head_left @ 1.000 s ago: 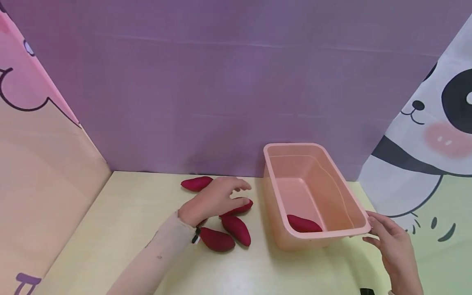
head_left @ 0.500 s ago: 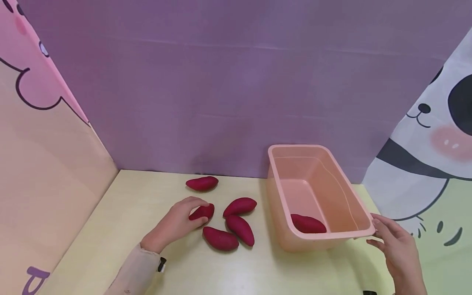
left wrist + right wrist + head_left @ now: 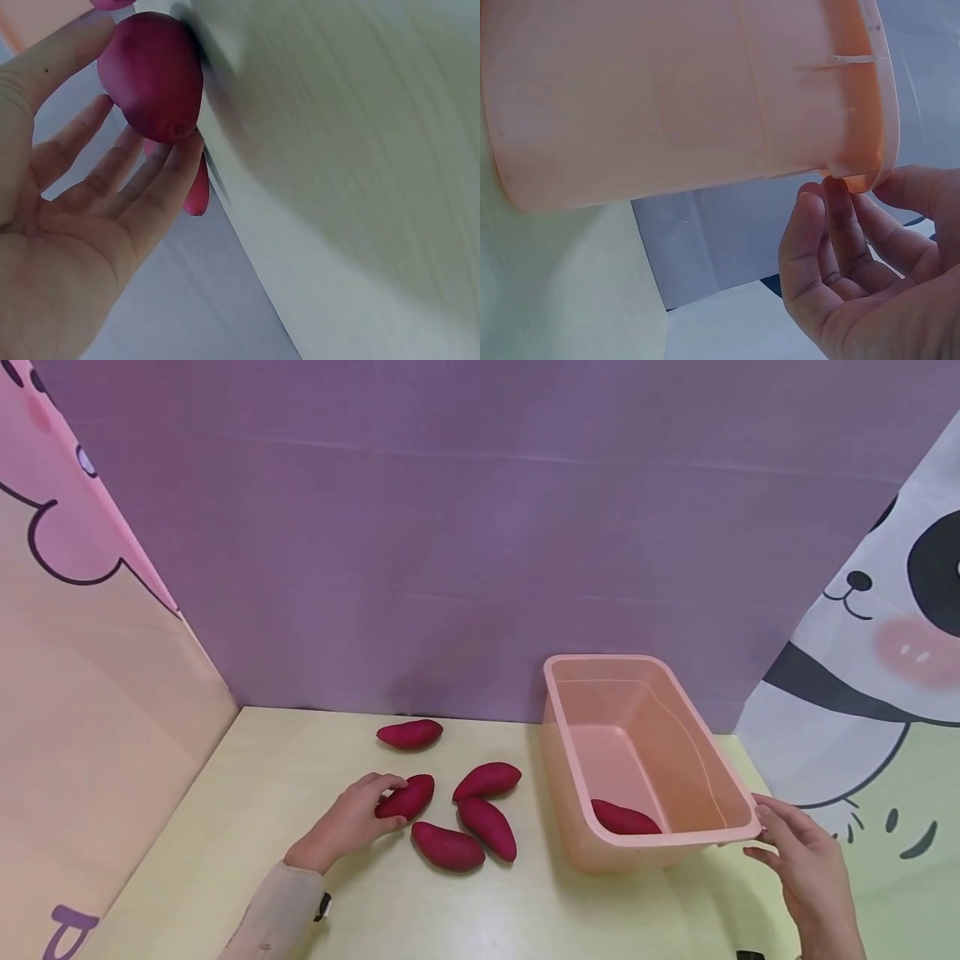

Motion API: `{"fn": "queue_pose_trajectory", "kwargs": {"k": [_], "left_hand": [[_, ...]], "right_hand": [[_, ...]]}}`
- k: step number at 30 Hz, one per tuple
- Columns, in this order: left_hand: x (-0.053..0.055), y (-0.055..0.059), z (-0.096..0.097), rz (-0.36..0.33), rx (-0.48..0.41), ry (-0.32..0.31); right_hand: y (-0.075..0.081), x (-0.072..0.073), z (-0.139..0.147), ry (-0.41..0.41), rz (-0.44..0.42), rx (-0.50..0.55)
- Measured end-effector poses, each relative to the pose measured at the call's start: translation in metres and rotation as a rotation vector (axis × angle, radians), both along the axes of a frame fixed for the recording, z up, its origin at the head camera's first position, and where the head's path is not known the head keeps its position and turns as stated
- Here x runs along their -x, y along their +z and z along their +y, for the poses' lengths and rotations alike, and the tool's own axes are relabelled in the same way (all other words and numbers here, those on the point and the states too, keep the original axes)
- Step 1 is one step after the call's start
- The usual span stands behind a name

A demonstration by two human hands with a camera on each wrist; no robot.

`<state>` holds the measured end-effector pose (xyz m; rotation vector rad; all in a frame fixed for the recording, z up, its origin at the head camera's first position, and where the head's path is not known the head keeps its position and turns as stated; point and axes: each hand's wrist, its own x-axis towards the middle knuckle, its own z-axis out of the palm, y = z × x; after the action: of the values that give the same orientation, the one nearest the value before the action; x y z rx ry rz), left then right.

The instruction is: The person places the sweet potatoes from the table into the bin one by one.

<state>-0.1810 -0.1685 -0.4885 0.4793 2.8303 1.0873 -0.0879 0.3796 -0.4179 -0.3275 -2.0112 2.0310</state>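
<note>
My left hand (image 3: 352, 818) is around a purple-red sweet potato (image 3: 408, 798) on the table, thumb on the near side and fingers on the far side. In the left wrist view, the thumb and fingertips meet the skin of this sweet potato (image 3: 154, 71), and the palm stays off it. Over at the right, my right hand (image 3: 810, 852) pinches the near right corner of a pink plastic bin (image 3: 570, 760). The right wrist view shows its thumb at the outside of the rim (image 3: 889, 112) and fingertips under it. One sweet potato (image 3: 624, 817) lies inside the bin.
Three sweet potatoes, an upper one (image 3: 487, 781), a middle one (image 3: 487, 828) and a lower one (image 3: 447, 847), lie close together between my left hand and the bin. Another sweet potato (image 3: 410, 734) lies near the back edge. A purple cloth wall (image 3: 390, 543) stands behind the table (image 3: 247, 777).
My left hand has come back leftward from over the upper sweet potatoes, down to the leftmost one, and its fingers have settled around it. My right hand stays at the bin's corner.
</note>
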Motion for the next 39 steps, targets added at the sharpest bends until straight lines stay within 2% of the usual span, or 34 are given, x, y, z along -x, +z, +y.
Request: {"fn": "queue_pose_trajectory", "kwargs": {"k": [19,31,39], "left_hand": [[0.0023,-0.0063,-0.0047,-0.128,-0.019,0.07],[0.0039,-0.0053,-0.0061,-0.1,-0.053,0.089],[0.0063,0.0028,-0.0047,-0.048,-0.078,0.077]], "right_hand": [[0.0019,0.0003,-0.002,-0.023,-0.026,-0.011],[0.002,-0.0013,-0.0017,-0.011,-0.022,-0.017],[0.0024,-0.0006,-0.0022,-0.006,-0.017,-0.003]]}}
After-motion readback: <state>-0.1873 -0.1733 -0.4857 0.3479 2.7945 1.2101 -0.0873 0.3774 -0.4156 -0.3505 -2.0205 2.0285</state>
